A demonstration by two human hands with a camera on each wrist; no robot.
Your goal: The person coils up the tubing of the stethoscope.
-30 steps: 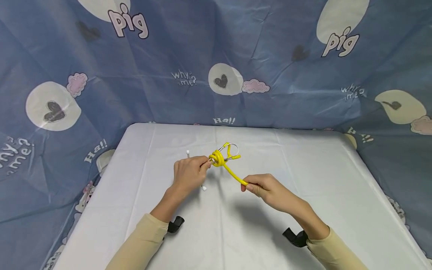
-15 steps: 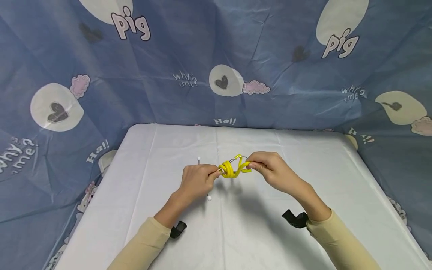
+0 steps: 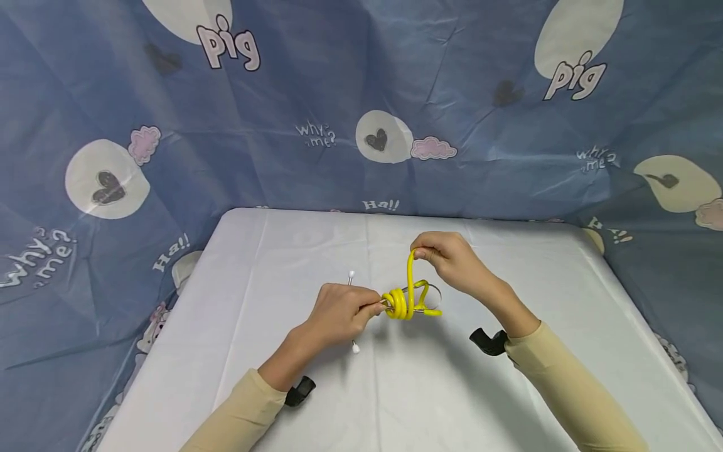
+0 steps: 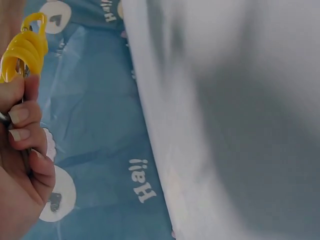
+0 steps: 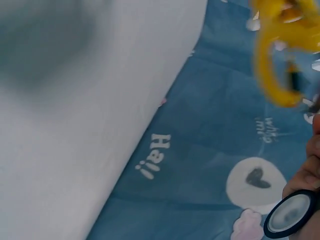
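Note:
A yellow cord (image 3: 410, 279) is wound in several turns round a thin metal wire frame, with the coil (image 3: 398, 305) just beyond my left fingertips. My left hand (image 3: 343, 314) grips the near end of the frame, its fingers curled round it in the left wrist view. A thin bar with white tips (image 3: 351, 274) crosses behind that hand, its middle hidden. At the far end, a thin wire ring (image 3: 439, 295) stands out beside yellow-covered ends. My right hand (image 3: 454, 263) pinches the cord's free end above the frame. Yellow loops (image 5: 272, 75) blur at the top of the right wrist view.
A white-covered table (image 3: 294, 251) lies under the hands, with their shadows on it. Behind and beside it hangs a blue printed cloth (image 3: 316, 176). Black curved pieces (image 3: 489, 342) are worn at both wrists.
The right hand has swung from below the coil to above it, bringing the cord round the frame for another turn. The left hand has shifted right and slightly nearer with the frame.

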